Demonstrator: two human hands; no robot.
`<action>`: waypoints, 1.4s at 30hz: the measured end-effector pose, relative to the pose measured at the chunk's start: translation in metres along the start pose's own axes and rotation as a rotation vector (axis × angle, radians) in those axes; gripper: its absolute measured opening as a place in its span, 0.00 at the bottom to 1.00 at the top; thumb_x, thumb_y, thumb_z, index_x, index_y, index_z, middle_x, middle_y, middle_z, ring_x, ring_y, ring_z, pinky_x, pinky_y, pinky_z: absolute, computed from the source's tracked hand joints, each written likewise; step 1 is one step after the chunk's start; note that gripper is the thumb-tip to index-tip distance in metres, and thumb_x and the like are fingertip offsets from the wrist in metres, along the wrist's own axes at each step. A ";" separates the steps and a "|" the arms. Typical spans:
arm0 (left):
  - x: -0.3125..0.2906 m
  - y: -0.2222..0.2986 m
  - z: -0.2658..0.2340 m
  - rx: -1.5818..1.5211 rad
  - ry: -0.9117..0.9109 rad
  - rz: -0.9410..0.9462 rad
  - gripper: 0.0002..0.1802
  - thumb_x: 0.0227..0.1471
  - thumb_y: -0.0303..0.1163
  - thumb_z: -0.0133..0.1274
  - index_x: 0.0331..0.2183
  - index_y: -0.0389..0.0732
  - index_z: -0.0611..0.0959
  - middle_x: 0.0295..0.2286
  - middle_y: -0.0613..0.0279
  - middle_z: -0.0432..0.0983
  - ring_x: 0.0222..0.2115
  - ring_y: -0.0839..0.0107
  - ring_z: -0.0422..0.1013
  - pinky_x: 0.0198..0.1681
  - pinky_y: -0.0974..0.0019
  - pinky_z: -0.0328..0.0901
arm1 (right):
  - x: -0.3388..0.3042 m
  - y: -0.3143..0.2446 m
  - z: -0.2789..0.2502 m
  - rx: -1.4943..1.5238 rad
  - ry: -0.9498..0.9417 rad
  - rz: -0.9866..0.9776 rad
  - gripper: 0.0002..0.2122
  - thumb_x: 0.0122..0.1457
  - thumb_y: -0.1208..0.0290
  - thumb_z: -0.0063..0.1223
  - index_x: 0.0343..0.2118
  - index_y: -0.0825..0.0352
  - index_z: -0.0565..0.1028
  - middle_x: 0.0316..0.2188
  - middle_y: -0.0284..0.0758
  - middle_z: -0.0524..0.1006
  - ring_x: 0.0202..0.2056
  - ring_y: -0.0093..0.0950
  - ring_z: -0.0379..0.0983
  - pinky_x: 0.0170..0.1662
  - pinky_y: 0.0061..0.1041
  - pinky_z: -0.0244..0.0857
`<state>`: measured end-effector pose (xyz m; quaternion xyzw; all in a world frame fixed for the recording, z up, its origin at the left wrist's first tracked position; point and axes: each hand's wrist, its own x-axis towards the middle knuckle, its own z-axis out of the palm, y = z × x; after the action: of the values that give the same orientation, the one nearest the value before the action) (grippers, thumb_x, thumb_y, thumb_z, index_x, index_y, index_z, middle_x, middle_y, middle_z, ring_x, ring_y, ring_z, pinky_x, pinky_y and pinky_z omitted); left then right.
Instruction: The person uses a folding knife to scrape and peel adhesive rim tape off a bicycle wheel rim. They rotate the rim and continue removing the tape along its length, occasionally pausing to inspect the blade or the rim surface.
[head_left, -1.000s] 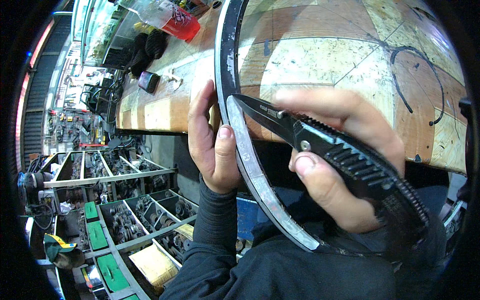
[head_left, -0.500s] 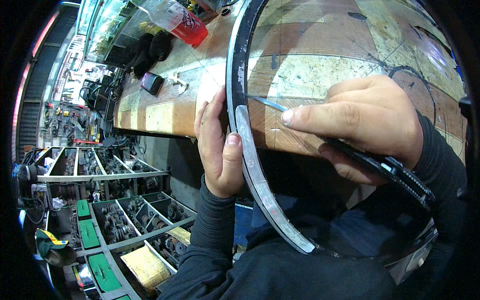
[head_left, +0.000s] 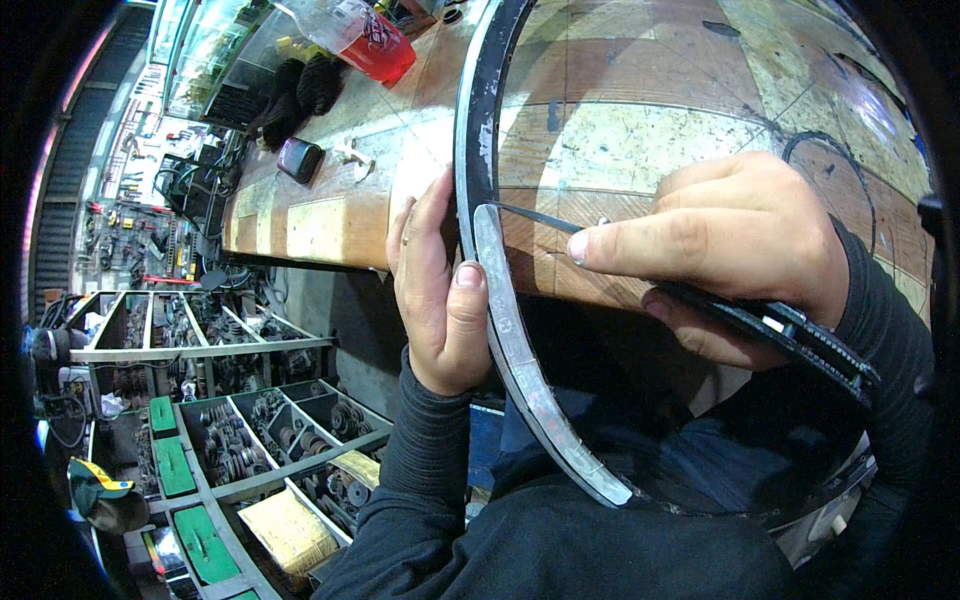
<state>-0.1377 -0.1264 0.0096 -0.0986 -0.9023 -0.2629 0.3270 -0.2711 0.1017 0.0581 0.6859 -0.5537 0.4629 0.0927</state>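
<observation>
My left hand (head_left: 438,288) grips the left side of a large dark metal rim (head_left: 470,120), thumb pressed on a grey strip (head_left: 520,370) that lines the rim's inner curve. My right hand (head_left: 730,240) holds a black folding knife (head_left: 790,330), forefinger stretched along its spine. The thin blade (head_left: 535,216) reaches left, and its tip touches the top end of the grey strip. The rim stands over the edge of a worn wooden workbench (head_left: 640,130) and curves down toward my dark-clothed body.
A plastic bottle with red liquid (head_left: 355,35), dark gloves (head_left: 300,85) and a small dark object (head_left: 298,158) lie on the bench's far left. Below left, metal racks (head_left: 200,350) and bins of small parts (head_left: 240,440) stand with green boxes (head_left: 175,470). A black cable loop (head_left: 840,170) lies at right.
My right hand turned over the knife and lowered it, so the blade now lies flat with its tip at the strip's upper end. My left hand kept its grip on the rim.
</observation>
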 end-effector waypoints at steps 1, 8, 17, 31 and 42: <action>0.001 0.000 0.000 -0.005 0.008 0.009 0.37 0.55 0.46 0.39 0.56 0.24 0.66 0.53 0.40 0.66 0.57 0.49 0.58 0.63 0.54 0.45 | 0.000 -0.001 -0.001 0.005 -0.003 0.004 0.21 0.40 0.79 0.57 0.43 0.71 0.78 0.15 0.36 0.72 0.15 0.33 0.71 0.20 0.30 0.63; 0.001 0.005 -0.001 -0.019 0.006 -0.039 0.37 0.55 0.46 0.39 0.56 0.24 0.66 0.54 0.39 0.65 0.57 0.49 0.58 0.62 0.54 0.46 | -0.001 0.002 0.000 -0.007 0.009 -0.020 0.20 0.41 0.79 0.57 0.42 0.72 0.78 0.16 0.37 0.73 0.16 0.33 0.71 0.20 0.30 0.63; -0.002 0.016 0.004 -0.198 0.049 -0.298 0.39 0.54 0.46 0.41 0.57 0.25 0.64 0.54 0.41 0.64 0.56 0.54 0.60 0.62 0.56 0.49 | -0.001 0.002 0.000 0.001 0.000 -0.027 0.21 0.41 0.77 0.57 0.43 0.73 0.78 0.16 0.37 0.73 0.16 0.33 0.72 0.20 0.29 0.64; 0.002 0.018 0.006 -0.224 0.071 -0.253 0.37 0.54 0.45 0.41 0.56 0.24 0.66 0.52 0.40 0.66 0.54 0.54 0.62 0.60 0.57 0.51 | -0.003 -0.009 0.000 -0.030 0.072 0.036 0.21 0.40 0.77 0.57 0.42 0.71 0.78 0.23 0.41 0.79 0.22 0.36 0.77 0.26 0.29 0.70; -0.001 0.011 0.005 -0.202 0.066 -0.150 0.38 0.54 0.45 0.41 0.58 0.25 0.63 0.55 0.41 0.62 0.57 0.55 0.59 0.62 0.56 0.49 | -0.006 -0.038 0.018 0.208 0.200 0.366 0.19 0.46 0.74 0.52 0.44 0.74 0.75 0.31 0.47 0.80 0.30 0.36 0.81 0.36 0.28 0.74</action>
<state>-0.1359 -0.1144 0.0102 -0.0543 -0.8648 -0.3792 0.3245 -0.2287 0.1086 0.0581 0.5305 -0.6063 0.5923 -0.0096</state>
